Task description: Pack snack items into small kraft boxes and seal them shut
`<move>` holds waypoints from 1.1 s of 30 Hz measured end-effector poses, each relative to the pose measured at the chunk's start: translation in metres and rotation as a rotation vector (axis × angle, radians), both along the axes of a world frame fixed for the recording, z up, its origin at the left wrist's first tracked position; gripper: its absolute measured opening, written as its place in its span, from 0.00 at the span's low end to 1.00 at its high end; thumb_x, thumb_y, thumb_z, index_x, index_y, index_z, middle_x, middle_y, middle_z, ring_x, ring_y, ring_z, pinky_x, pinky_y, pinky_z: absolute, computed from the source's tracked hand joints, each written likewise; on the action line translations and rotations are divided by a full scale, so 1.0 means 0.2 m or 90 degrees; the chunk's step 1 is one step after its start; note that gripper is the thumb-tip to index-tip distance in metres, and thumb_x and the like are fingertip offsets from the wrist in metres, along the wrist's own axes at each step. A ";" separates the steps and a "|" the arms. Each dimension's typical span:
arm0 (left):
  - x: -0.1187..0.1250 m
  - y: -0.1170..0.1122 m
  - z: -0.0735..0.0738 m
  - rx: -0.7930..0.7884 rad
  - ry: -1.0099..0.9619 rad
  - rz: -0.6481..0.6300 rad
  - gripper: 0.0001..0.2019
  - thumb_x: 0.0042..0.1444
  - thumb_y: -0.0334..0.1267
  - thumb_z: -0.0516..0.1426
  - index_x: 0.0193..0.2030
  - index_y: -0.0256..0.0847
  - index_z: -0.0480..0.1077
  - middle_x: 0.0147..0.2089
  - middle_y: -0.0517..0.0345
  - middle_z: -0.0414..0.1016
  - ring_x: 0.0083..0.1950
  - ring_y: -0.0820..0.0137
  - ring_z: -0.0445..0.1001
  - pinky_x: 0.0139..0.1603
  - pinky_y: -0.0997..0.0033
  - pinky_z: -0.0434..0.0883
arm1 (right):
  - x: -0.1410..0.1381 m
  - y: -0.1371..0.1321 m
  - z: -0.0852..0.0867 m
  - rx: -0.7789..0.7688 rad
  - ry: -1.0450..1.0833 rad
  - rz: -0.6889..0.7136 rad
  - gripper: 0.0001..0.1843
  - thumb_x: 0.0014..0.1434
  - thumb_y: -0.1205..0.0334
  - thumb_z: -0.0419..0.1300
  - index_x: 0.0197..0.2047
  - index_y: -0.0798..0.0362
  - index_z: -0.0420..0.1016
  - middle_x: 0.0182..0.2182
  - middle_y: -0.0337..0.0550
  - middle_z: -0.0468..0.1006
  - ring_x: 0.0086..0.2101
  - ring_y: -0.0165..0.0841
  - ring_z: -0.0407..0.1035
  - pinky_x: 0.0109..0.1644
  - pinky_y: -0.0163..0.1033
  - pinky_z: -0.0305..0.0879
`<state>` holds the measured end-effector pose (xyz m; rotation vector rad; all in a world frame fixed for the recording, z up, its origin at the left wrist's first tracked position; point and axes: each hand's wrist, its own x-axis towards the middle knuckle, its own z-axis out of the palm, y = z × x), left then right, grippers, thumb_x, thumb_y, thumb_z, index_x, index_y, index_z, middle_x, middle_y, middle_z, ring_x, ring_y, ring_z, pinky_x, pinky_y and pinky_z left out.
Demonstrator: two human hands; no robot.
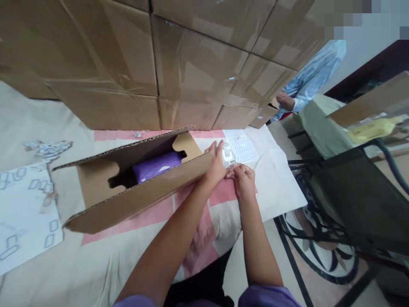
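My left hand (217, 164) is closed around a small whitish, shiny item (227, 154) that looks like a roll of clear tape. At the lower edge of this item, my right hand (243, 177) is in a pinch; what lies between its fingertips is too small to make out. Just left of my hands lies a long cardboard box (143, 200) with its long flaps up. Inside it a shiny purple package (159, 166) shows between the folded end flaps. A sheet with a blue-grey pattern (243, 145) lies just beyond my hands.
Taped cardboard cartons (198, 64) form a wall behind the work surface. A white sheet with outlined rectangles (28, 213) and crumpled scraps (51, 148) lie left. At right are a dark chair (358, 192), another table (322, 115) and a person in a light blue sleeve (315, 81).
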<state>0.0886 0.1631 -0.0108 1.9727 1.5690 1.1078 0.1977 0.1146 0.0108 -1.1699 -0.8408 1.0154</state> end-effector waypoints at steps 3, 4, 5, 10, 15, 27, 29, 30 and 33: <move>-0.01 -0.01 0.03 -0.020 0.000 -0.016 0.42 0.56 0.45 0.63 0.74 0.38 0.51 0.75 0.37 0.54 0.70 0.44 0.60 0.67 0.44 0.63 | -0.02 -0.02 0.03 0.105 -0.039 -0.013 0.28 0.54 0.60 0.69 0.18 0.53 0.52 0.28 0.36 0.77 0.21 0.26 0.72 0.28 0.35 0.73; -0.01 -0.02 0.04 -0.016 -0.006 -0.029 0.43 0.55 0.44 0.63 0.74 0.37 0.52 0.75 0.36 0.52 0.71 0.44 0.58 0.68 0.42 0.62 | -0.02 -0.03 0.03 0.136 -0.058 -0.022 0.29 0.56 0.59 0.69 0.18 0.53 0.52 0.28 0.37 0.77 0.21 0.26 0.72 0.29 0.35 0.72; -0.01 -0.02 0.06 -0.004 -0.014 -0.046 0.42 0.54 0.42 0.63 0.73 0.37 0.53 0.76 0.35 0.51 0.72 0.44 0.56 0.68 0.42 0.61 | -0.03 -0.03 0.04 0.158 -0.073 -0.033 0.29 0.58 0.58 0.68 0.18 0.53 0.53 0.29 0.37 0.77 0.21 0.26 0.72 0.29 0.35 0.71; -0.05 -0.06 0.12 0.090 -0.074 -0.142 0.31 0.48 0.26 0.58 0.62 0.45 0.67 0.75 0.46 0.52 0.74 0.52 0.53 0.72 0.48 0.58 | -0.03 -0.02 0.04 0.190 -0.085 -0.079 0.27 0.58 0.56 0.69 0.20 0.53 0.56 0.31 0.37 0.77 0.22 0.25 0.71 0.28 0.35 0.69; -0.09 -0.05 0.17 0.130 -0.194 -0.146 0.30 0.48 0.23 0.50 0.60 0.39 0.67 0.65 0.42 0.65 0.67 0.60 0.63 0.70 0.57 0.62 | -0.03 -0.02 0.04 0.199 -0.117 -0.056 0.24 0.58 0.58 0.69 0.20 0.53 0.59 0.35 0.39 0.77 0.25 0.26 0.72 0.30 0.36 0.68; -0.09 -0.07 0.21 0.135 -0.143 -0.208 0.07 0.66 0.36 0.53 0.38 0.45 0.71 0.52 0.52 0.76 0.56 0.64 0.74 0.60 0.61 0.73 | -0.02 -0.05 0.05 0.248 -0.361 -0.027 0.21 0.58 0.66 0.65 0.20 0.51 0.59 0.29 0.37 0.76 0.31 0.31 0.66 0.37 0.38 0.62; -0.07 -0.08 0.21 0.171 -0.103 -0.213 0.09 0.68 0.35 0.51 0.39 0.45 0.71 0.54 0.50 0.76 0.56 0.64 0.74 0.59 0.60 0.73 | -0.01 -0.03 0.04 0.254 -0.339 -0.043 0.21 0.57 0.65 0.66 0.19 0.51 0.60 0.30 0.38 0.77 0.32 0.32 0.67 0.38 0.39 0.63; -0.06 -0.09 0.22 0.195 -0.081 -0.214 0.10 0.69 0.35 0.50 0.40 0.44 0.72 0.54 0.49 0.76 0.57 0.64 0.74 0.59 0.61 0.73 | 0.00 -0.03 0.03 0.250 -0.309 -0.059 0.22 0.56 0.64 0.67 0.18 0.51 0.60 0.29 0.38 0.77 0.32 0.32 0.68 0.38 0.39 0.64; -0.03 -0.13 0.28 0.287 -0.004 -0.216 0.13 0.70 0.36 0.48 0.43 0.42 0.73 0.53 0.48 0.77 0.56 0.64 0.75 0.57 0.62 0.73 | 0.04 -0.01 0.03 0.220 -0.196 -0.109 0.19 0.52 0.57 0.70 0.21 0.52 0.66 0.26 0.36 0.75 0.28 0.30 0.66 0.33 0.37 0.63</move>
